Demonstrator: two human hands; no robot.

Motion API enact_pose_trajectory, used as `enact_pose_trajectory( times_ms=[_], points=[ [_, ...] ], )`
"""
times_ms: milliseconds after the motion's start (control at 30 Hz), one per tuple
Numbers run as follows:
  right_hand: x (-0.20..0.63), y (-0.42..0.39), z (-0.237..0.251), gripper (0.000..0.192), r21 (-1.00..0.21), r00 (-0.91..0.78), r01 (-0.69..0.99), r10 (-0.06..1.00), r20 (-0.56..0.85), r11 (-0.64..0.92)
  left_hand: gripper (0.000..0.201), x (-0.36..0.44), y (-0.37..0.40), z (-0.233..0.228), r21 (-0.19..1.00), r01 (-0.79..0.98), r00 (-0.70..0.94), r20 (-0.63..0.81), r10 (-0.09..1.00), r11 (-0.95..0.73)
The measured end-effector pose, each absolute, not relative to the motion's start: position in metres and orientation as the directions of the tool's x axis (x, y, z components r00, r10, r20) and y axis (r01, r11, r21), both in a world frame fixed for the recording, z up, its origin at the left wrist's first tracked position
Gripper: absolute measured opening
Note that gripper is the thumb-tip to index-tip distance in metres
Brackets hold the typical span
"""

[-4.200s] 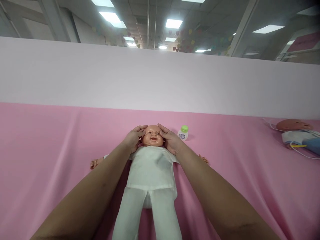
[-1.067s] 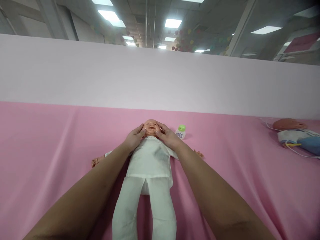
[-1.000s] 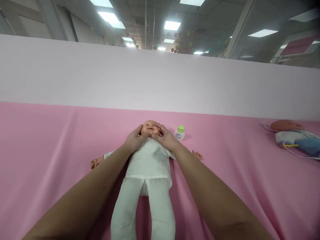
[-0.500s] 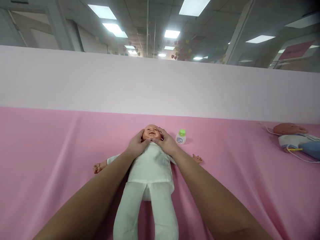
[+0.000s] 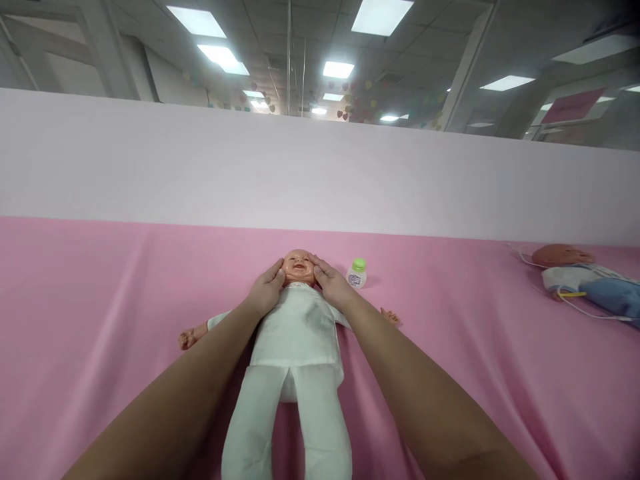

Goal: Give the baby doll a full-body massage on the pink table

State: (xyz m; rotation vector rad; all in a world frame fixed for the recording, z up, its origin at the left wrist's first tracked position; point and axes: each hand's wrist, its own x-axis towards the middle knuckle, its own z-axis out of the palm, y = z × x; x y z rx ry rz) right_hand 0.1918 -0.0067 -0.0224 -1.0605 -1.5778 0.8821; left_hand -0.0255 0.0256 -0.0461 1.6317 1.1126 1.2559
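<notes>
A baby doll (image 5: 295, 333) in a white top and trousers lies on its back on the pink cloth, arms spread to the sides and feet out of view. Its smiling head (image 5: 299, 267) is cradled between my two hands. My left hand (image 5: 267, 287) is curved against the left cheek, fingers together and thumb beside the jaw. On the other side, my right hand (image 5: 331, 281) presses its fingers along the temple and its thumb near the cheek. Just right of that hand stands a small clear bottle (image 5: 357, 275) with a green cap.
A second doll (image 5: 565, 273) in white and blue clothing lies at the far right, with white cords and a yellow strip on it. Behind the wrinkled pink cloth (image 5: 100, 287) rises a white wall panel (image 5: 320, 177) with glass above it.
Both thumbs have moved outward from the doll's chin to the sides of its face, uncovering the chin and collar. The whole view has shifted slightly, bringing more of the second doll into sight.
</notes>
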Motion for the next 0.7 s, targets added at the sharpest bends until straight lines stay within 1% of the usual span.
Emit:
enact_pose_trajectory(
  times_ms=[133, 233, 333, 433, 567, 700],
  points=[
    [0.192, -0.008, -0.022, 0.065, -0.917, -0.100, 0.194, 0.937, 0.335, 0.349, 0.074, -0.026, 0.023, -0.042, 0.948, 0.162, 0.149, 0.250, 0.957, -0.273],
    [0.189, -0.010, -0.022, 0.067, -0.914, -0.095, 0.233, 0.943, 0.318, 0.332, 0.079, -0.025, 0.015, -0.032, 0.928, 0.259, 0.151, 0.236, 0.960, -0.269],
    [0.183, -0.012, -0.023, 0.077, -0.905, -0.051, 0.284, 0.948, 0.314, 0.315, 0.092, -0.024, 0.008, -0.024, 0.879, 0.391, 0.168, 0.221, 0.961, -0.271],
    [0.179, -0.013, -0.025, 0.082, -0.895, -0.011, 0.312, 0.944, 0.331, 0.318, 0.101, -0.023, 0.005, -0.022, 0.846, 0.456, 0.171, 0.221, 0.960, -0.276],
    [0.177, -0.011, -0.028, 0.081, -0.893, -0.002, 0.300, 0.936, 0.351, 0.335, 0.100, -0.021, 0.007, -0.024, 0.843, 0.450, 0.169, 0.243, 0.955, -0.294],
    [0.181, -0.007, -0.028, 0.080, -0.902, -0.040, 0.264, 0.938, 0.345, 0.343, 0.098, -0.023, 0.009, -0.026, 0.866, 0.405, 0.157, 0.250, 0.955, -0.293]
  ],
)
